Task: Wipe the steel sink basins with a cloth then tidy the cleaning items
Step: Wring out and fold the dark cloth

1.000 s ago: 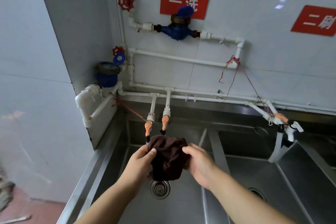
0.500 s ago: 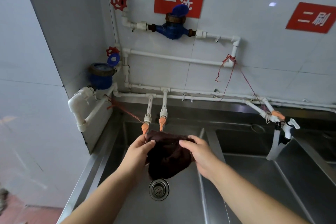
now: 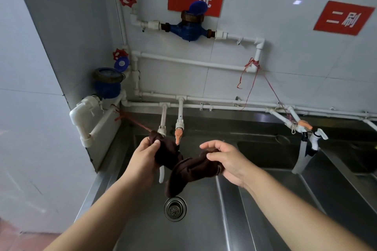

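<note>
Since half a second ago, hands spread apart: cloth (image 3: 184, 166) stretched left-right at frame centre above drain (image 3: 175, 208). Left hand (image 3: 145, 156) pinches its upper-left end; right hand (image 3: 226, 161) holds the other loosely, fingers half open.

Single head-worn wide-angle view, no second camera to overlap. Looks forward and down from standing height over the steel sink (image 3: 204, 234), facing the tiled back wall (image 3: 285, 63). Close range: both forearms enter from the bottom edge, drain (image 3: 175, 208) low centre. Strong barrel distortion at edges.
</note>
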`<state>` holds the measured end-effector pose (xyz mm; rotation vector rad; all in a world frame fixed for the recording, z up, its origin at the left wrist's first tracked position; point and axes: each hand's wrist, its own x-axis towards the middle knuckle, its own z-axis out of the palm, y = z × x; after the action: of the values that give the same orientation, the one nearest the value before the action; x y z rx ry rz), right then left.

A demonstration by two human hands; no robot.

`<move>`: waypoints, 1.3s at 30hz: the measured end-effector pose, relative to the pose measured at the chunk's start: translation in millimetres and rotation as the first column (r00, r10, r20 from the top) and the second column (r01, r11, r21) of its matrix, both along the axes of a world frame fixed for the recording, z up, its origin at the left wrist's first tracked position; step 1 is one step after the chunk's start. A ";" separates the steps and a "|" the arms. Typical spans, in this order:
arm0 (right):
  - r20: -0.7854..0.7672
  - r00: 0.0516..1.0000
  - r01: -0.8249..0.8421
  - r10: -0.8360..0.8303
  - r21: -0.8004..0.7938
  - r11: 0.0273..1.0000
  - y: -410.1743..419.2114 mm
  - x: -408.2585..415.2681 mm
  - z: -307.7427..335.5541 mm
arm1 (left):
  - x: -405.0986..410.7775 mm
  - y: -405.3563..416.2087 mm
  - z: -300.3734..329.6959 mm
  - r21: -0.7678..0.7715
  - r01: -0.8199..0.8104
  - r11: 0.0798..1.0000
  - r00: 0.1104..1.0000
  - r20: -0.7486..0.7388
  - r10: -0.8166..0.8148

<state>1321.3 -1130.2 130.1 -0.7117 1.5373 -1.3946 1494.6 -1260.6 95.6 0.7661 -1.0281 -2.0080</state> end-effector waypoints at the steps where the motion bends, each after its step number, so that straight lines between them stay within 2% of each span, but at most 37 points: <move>1: 0.036 0.999 0.024 -0.023 -0.009 1.000 -0.1 1.0 0.6 | 0.2 -1.0 -1.8 -0.012 0.000 1.000 0.999 0.035 0.000; 2: 0.071 0.996 0.046 -0.045 -0.019 0.999 -0.5 2.0 1.2 | 0.2 -1.9 -3.7 -0.034 0.004 0.999 0.995 0.096 0.000; 4: 0.115 0.991 0.076 -0.072 -0.032 0.997 -1.9 3.5 2.6 | 1.6 -1.2 -9.0 -0.134 0.029 0.991 0.942 0.335 0.017; 5: 0.116 0.990 0.079 -0.074 -0.033 0.996 -3.5 4.7 3.7 | 3.8 -0.5 -12.2 -0.225 0.103 0.969 0.859 0.512 0.027; 6: 0.104 0.992 0.075 -0.072 -0.031 0.997 -5.3 6.4 4.9 | 6.6 1.0 -15.3 -0.320 0.239 0.917 0.716 0.695 0.056; 7: 0.077 0.995 0.069 -0.067 -0.026 0.997 -7.7 8.5 5.9 | 9.3 4.8 -18.7 -0.373 0.391 0.841 0.552 0.826 0.110; 8: 0.036 0.997 0.062 -0.062 -0.020 0.998 -10.3 10.9 6.9 | 10.9 10.5 -20.6 -0.406 0.471 0.783 0.461 0.870 0.174; 9: -0.011 0.998 0.058 -0.059 -0.014 0.998 -13.2 13.3 7.6 | 11.5 17.3 -20.4 -0.429 0.465 0.775 0.478 0.858 0.188; 10: -0.053 0.997 0.056 -0.056 -0.008 0.998 -15.8 15.5 7.9 | 11.4 23.5 -19.6 -0.433 0.416 0.800 0.571 0.809 0.141; 12: -0.105 0.993 0.050 -0.049 0.000 0.999 -19.9 19.2 8.6 | 9.5 35.6 -15.7 -0.345 0.352 0.870 0.790 0.607 -0.079; 14: -0.138 0.990 0.028 -0.027 0.005 1.000 -22.0 21.8 9.3 | 4.1 44.3 -13.0 -0.252 0.412 0.876 0.865 0.410 -0.289; 16: -0.129 0.992 0.008 -0.009 -0.004 1.000 -22.8 23.3 10.0 | -2.0 48.5 -10.5 -0.237 0.424 0.874 0.877 0.349 -0.331; 19: -0.033 0.999 0.025 -0.026 -0.031 0.999 -21.9 21.8 10.1 | -6.7 49.1 -9.6 -0.303 0.382 0.873 0.863 0.456 -0.219; 22: -0.008 1.000 -0.002 0.001 -0.026 1.000 -14.3 14.0 3.6 | -6.1 48.1 -11.7 -0.285 0.279 0.917 0.893 0.429 -0.138; 25: -0.182 0.979 -0.081 0.091 0.063 0.995 -4.5 8.1 -8.0 | -4.0 48.6 -12.6 -0.244 0.193 0.950 0.919 0.384 -0.088; 27: -0.298 0.952 -0.038 0.069 0.110 0.993 -2.1 5.7 -13.1 | -2.9 48.7 -13.8 -0.241 0.174 0.955 0.911 0.407 -0.064; 30: -0.385 0.922 -0.009 0.038 0.076 0.997 -3.4 1.4 -8.7 | -1.0 48.0 -15.9 -0.274 0.178 0.945 0.871 0.490 -0.022; 35: -0.539 0.832 -0.134 0.131 0.034 0.990 -10.6 1.9 10.9 | -3.2 50.3 -14.2 -0.475 0.291 0.830 0.755 0.647 0.106; 37: -0.578 0.807 -0.151 0.121 -0.003 0.989 -12.2 2.9 18.9 | -7.6 54.3 -10.1 -0.560 0.322 0.763 0.748 0.645 0.157; 39: -0.617 0.779 -0.167 0.108 -0.039 0.985 -12.9 0.6 24.6 | -13.0 58.6 -4.6 -0.682 0.272 0.679 0.782 0.568 0.256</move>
<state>1321.8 -1143.1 154.8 -1.4154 1.8688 -1.1795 1481.6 -1201.9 91.0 0.9638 -2.0696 -1.0926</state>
